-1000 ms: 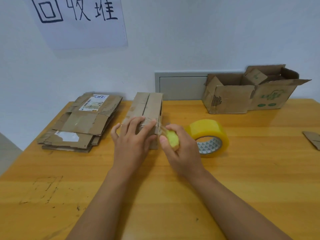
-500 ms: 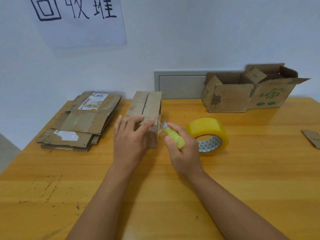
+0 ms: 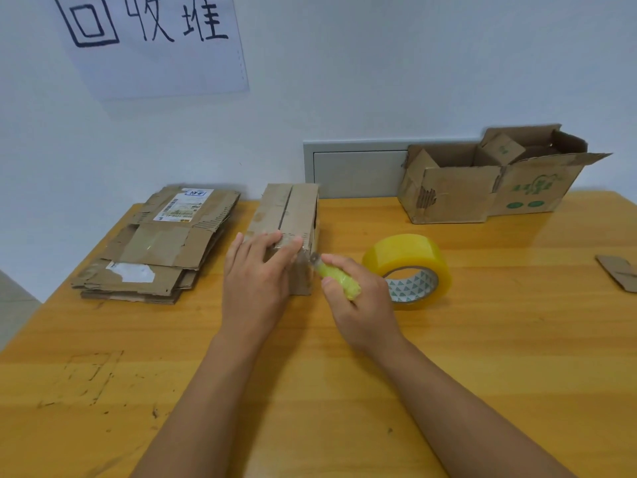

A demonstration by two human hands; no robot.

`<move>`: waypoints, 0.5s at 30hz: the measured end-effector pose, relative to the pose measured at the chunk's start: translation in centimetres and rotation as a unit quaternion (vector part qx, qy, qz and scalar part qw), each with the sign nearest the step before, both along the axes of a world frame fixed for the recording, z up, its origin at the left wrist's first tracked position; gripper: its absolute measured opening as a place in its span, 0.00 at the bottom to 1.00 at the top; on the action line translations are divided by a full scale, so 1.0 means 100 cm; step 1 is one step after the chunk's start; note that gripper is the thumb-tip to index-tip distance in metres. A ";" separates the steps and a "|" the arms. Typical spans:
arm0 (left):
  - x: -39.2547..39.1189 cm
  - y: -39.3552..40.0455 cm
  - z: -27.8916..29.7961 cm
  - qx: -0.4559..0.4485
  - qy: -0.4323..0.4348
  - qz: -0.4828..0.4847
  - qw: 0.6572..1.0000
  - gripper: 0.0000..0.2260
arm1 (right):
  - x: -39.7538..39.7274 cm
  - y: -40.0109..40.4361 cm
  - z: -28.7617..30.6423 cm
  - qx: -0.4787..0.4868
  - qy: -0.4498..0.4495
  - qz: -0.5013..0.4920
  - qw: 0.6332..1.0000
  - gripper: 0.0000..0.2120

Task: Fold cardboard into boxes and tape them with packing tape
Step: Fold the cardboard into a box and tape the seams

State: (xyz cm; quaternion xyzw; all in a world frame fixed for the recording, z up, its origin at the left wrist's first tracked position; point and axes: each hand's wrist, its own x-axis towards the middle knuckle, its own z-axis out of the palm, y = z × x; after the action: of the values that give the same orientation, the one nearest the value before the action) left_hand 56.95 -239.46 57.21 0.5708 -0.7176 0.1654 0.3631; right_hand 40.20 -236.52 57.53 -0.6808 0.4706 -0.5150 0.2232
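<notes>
Fingers of the left hand (image 3: 256,270) lay flat on one corrugated cardboard box (image 3: 287,215); beside it, the right hand (image 3: 358,298) gripped a yellow cutter (image 3: 339,279), one glossy tape roll (image 3: 408,267) just behind.

- Two bare forearms come into view from the bottom edge; no sleeve reaches them.
- The left hand (image 3: 256,282) has no glove, ring, watch or band.
- The right hand (image 3: 358,305) is likewise ungloved and plain.
- Fingernails are short and unpainted.
</notes>
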 end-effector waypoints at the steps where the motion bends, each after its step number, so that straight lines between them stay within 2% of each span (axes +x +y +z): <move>1: 0.000 0.000 0.000 0.001 0.002 0.001 1.000 0.13 | 0.000 0.001 -0.001 -0.006 0.010 0.001 1.000 0.24; 5: 0.001 0.001 0.000 0.006 -0.001 0.000 1.000 0.15 | -0.005 0.005 0.005 -0.007 -0.018 0.035 0.999 0.21; 8: 0.003 0.000 -0.001 0.004 -0.003 -0.001 1.000 0.15 | -0.015 0.010 0.020 0.089 -0.059 0.096 0.990 0.11; 12: 0.004 0.000 0.000 0.008 0.003 -0.005 1.000 0.14 | -0.033 0.019 0.031 0.202 -0.126 0.177 0.955 0.04; 15: 0.005 0.002 0.002 0.021 0.004 -0.011 1.000 0.13 | -0.047 0.027 0.020 0.279 -0.041 0.235 0.930 0.05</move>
State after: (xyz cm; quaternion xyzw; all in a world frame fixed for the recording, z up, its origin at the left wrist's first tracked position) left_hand 57.47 -239.26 57.46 0.5709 -0.7257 0.1439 0.3560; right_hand 35.54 -233.79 59.51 -0.6604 0.4125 -0.3230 0.5380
